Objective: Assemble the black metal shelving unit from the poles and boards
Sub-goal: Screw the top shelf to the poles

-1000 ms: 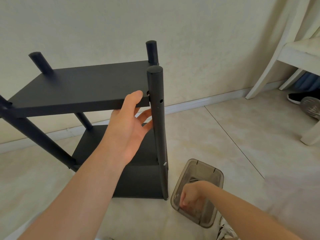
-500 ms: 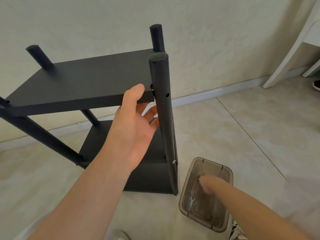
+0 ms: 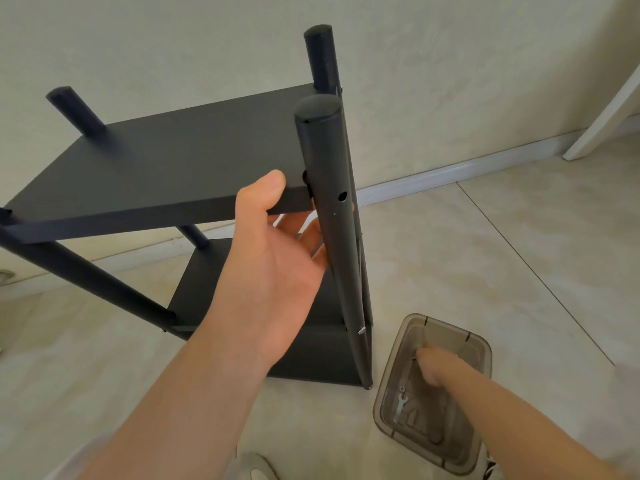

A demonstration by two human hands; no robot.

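- Left hand (image 3: 277, 268) reaches forward, thumb over the board (image 3: 173, 168) edge, fingers underneath, pinching it.
- Right hand (image 3: 433, 370) reaches down, arm extended, fingers unclear.

Right of frame: tile floor (image 3: 502, 254) lies open between the near pole (image 3: 332, 237) and the white furniture leg (image 3: 602, 123). Centre: the gap between the upper board (image 3: 166, 168) and the lower board (image 3: 311, 355) is partly blocked by the left hand (image 3: 277, 271) gripping the upper board's edge. Lower right: the right hand (image 3: 433, 370) fills the clear bin (image 3: 391, 382).

right hand (image 3: 433, 370) blurred in container (image 3: 450, 329) (grip unclear) | left hand (image 3: 277, 271) fingers (image 3: 294, 223) under board (image 3: 173, 161) | left pole (image 3: 86, 275) cropped
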